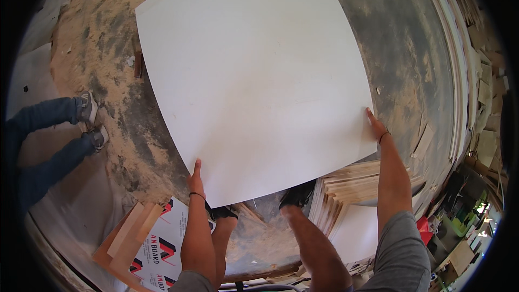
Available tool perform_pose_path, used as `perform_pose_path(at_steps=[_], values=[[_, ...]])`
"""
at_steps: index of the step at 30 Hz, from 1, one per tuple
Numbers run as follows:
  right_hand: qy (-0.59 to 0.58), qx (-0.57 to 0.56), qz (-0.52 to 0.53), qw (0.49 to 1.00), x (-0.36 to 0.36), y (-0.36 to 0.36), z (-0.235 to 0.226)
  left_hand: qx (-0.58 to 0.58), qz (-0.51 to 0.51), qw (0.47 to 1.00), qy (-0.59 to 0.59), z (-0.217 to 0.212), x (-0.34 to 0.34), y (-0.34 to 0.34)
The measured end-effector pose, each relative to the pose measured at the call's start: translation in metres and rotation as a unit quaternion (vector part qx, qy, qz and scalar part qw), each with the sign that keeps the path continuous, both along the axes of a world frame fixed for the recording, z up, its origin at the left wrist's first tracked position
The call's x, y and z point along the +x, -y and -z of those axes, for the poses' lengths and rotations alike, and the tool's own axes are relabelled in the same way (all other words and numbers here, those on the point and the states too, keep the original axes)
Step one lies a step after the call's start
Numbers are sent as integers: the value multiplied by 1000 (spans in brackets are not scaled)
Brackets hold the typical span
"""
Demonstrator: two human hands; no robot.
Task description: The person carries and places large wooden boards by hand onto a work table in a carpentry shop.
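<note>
Head view: white board [254, 75] is gripped at near edge by left hand [195, 181] and right hand [375, 125], probably underneath fingers; sawdust floor [102, 48] below.

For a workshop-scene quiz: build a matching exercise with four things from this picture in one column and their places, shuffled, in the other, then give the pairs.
Things
1. white panel
2. left hand
3. right hand
4. stack of pale wooden boards

Places
A. on the panel's right corner
B. on the floor, below the panel's lower right edge
C. held over the sawdust-covered floor
D. on the panel's lower edge, near the bottom corner

Pairs: 1-C, 2-D, 3-A, 4-B
</note>
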State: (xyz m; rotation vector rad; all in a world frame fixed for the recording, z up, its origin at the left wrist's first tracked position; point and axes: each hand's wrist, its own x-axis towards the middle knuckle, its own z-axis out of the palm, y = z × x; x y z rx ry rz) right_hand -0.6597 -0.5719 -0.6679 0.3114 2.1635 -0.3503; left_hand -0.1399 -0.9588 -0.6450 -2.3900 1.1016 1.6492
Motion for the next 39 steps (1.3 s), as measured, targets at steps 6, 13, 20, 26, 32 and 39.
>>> perform_pose_path(at_steps=[6, 13, 20, 26, 32, 39], values=[[24, -71, 39, 996, 3, 17, -51, -12, 20, 1000, -13, -53, -12, 10], [118, -100, 57, 986, -4, 40, -147, -71, 79, 994, -26, -143, -27, 31], [190, -79, -25, 978, -22, 99, -293, 2, 157, 987, 35, -278, -49, 90], [219, -148, -4, 964, -52, 128, -337, -5, 253, 947, 198, -335, -76, 145], [206, -139, 1, 969, -58, 173, -399, 11, 301, 931, 207, -372, -97, 176], [205, -55, -26, 977, -93, 252, -479, 29, 358, 918, 168, -424, -137, 257]])
